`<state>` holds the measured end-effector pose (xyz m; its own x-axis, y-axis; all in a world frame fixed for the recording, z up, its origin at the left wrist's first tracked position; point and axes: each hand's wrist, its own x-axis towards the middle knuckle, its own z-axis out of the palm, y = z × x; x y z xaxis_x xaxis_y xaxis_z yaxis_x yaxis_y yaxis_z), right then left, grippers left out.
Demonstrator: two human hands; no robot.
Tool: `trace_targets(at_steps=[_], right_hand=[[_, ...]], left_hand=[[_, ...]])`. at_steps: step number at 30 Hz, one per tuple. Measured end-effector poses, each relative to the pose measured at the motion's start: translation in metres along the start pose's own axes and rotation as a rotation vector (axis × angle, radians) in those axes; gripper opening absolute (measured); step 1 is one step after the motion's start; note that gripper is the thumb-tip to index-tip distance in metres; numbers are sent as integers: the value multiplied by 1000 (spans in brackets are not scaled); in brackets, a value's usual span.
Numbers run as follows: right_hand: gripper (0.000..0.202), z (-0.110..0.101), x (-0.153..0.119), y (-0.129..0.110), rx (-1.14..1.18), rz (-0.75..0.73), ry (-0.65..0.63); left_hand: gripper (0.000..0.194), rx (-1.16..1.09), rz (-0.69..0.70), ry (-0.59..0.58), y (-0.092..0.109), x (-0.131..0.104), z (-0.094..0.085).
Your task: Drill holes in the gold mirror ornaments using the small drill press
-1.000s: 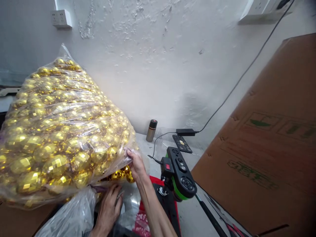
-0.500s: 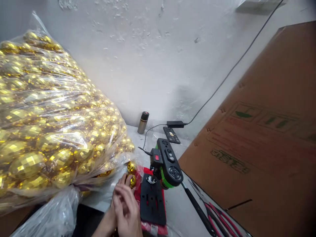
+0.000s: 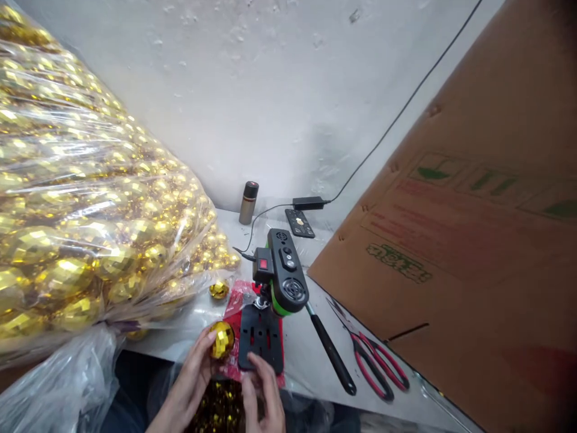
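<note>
My left hand (image 3: 196, 367) grips a gold faceted mirror ball (image 3: 222, 340) between thumb and fingers, just left of the black slotted base plate (image 3: 261, 343). My right hand (image 3: 264, 394) is at the plate's near edge, thumb and fingers apart, nothing in them. Above the plate stands a small black and green machine (image 3: 288, 270) with a red switch (image 3: 264, 263); a lever with a black handle (image 3: 333, 355) slopes from it toward the right. Another gold ball (image 3: 219, 290) lies on the table behind the held one. More gold balls (image 3: 220, 406) show below the table edge, between my arms.
A big clear bag of gold balls (image 3: 90, 210) fills the left side. Red-handled scissors (image 3: 378, 367) lie on the right, beside a large cardboard box (image 3: 451, 228). Along the wall are a bottle (image 3: 248, 203), a black power adapter (image 3: 309, 203) and a phone (image 3: 299, 222).
My hands, close together before, are now apart. My left hand has a gold ball raised beside the plate, and my right hand has moved right. The view has shifted.
</note>
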<state>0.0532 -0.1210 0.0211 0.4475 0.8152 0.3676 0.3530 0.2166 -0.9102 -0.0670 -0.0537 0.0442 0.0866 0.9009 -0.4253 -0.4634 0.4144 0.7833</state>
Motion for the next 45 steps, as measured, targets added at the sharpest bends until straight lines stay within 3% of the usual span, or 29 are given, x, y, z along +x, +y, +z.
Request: trace_targets(at_steps=[4,8,12,17,21,24,26,30,33,36,38,41,43,45], right_hand=[[33,-10,14,4,-17,-72,-104],[37,-26,22,14,-121,-196,-198],[35,-41,26,17,-170,-213,-185],[34,-49,30,14,-163,-219,-203],[50,-49,28,9,-236,-318,-201],[53,-46,27,6,-256,-384,-177],[49,-46,28,7,-244,-342,-160],[47,-47,37,8,-172,-68,-160],[58,-49,47,3,-67,115,-248],[64,-50,55,-3,23,240,-325],[69,-50,57,-3,51,306,-316],[72,-52,55,2,42,345,-285],[68,-54,50,7,17,321,-271],[61,-57,43,13,-2,270,-264]], left_hand=[[45,-121,-50,-31,-8,-19,10],[59,-59,-100,-79,-8,-23,19],[64,-59,-156,-155,-8,-26,26],[56,-97,-168,-113,-19,-25,33],[52,-105,-188,-112,-29,-21,34],[61,32,-159,-84,-32,-20,32],[72,224,-58,-104,-30,-21,29],[84,568,194,-228,-22,-21,25],[85,621,209,-294,-17,-16,23],[82,524,161,-326,-16,-5,22],[79,436,145,-267,-15,6,24],[79,352,163,-33,-15,25,29],[80,397,239,104,-16,37,33],[75,515,341,147,-20,45,37]])
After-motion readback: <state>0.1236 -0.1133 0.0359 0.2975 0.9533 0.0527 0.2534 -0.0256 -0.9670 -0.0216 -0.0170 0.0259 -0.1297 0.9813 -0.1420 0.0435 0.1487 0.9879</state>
